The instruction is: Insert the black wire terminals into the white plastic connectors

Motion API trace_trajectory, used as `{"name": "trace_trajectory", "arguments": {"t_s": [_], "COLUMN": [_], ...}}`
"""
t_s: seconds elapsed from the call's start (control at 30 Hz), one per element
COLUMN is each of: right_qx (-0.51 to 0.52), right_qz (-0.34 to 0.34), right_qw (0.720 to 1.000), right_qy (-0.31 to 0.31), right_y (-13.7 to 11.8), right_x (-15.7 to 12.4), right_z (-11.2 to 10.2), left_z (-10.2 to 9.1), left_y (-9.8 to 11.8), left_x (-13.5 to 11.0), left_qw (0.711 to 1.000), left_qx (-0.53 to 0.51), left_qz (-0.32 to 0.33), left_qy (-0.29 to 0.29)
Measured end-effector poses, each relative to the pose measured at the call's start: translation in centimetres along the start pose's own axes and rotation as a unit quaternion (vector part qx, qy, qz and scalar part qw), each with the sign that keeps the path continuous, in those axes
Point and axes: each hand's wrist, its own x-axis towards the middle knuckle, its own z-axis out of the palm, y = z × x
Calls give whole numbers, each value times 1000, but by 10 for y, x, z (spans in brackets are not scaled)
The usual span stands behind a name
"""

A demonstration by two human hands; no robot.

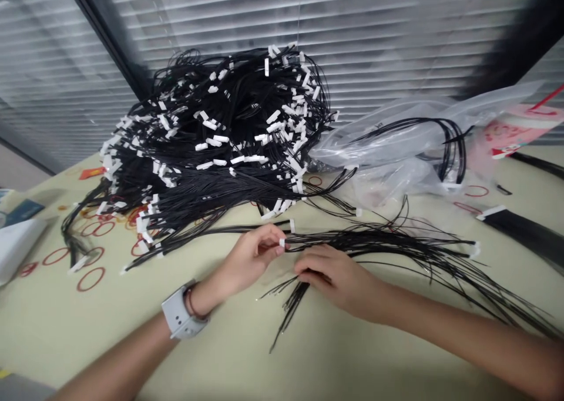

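My left hand (252, 256) pinches the white connector end (282, 243) of a thin black wire between thumb and fingers. A grey watch sits on that wrist. Just to its right, my right hand (331, 274) lies knuckles up on a loose bundle of black wires (409, 248), fingers curled around some strands that fan out below it. Behind both hands rises a big heap of black wires with white connectors (220, 136).
A clear plastic bag (396, 148) holding more black wires lies at the right, with a pink cup (520, 127) behind it. Red rubber bands (90, 278) are scattered on the pale table at the left. A white box (15, 245) sits at the left edge. Window blinds stand behind.
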Motion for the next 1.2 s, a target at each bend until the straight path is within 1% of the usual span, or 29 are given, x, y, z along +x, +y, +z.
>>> {"name": "trace_trajectory", "arguments": {"t_s": [0.07,0.17,0.27,0.4,0.57,0.67,0.77,0.9,1.2], "right_qx": [37,96,121,99,122,119,105,88,65], "right_qz": [55,151,192,198,209,220,230,239,237], "right_qw": [997,984,973,972,961,957,955,956,961], "right_qy": [25,24,42,73,131,148,152,144,126], "right_y": [-3,-7,-9,-5,-1,1,1,2,2], "right_x": [-1,-1,-2,-3,-6,-7,-7,-6,-8], "right_z": [0,-2,-5,-6,-3,-1,0,0,0], "left_z": [0,-1,-3,-7,-9,-9,-9,-9,-8], "left_y": [-3,-7,-6,-1,4,5,5,2,1], "left_x": [0,-1,-2,-1,2,4,4,3,3], "left_qw": [1000,998,988,977,971,968,967,969,971], "left_qx": [-16,-57,-133,-184,-194,-197,-201,-196,-187], "left_qz": [-10,-37,-74,-108,-141,-153,-156,-143,-144], "left_qy": [-6,-18,-31,-27,-19,-22,-29,-36,-43]}}
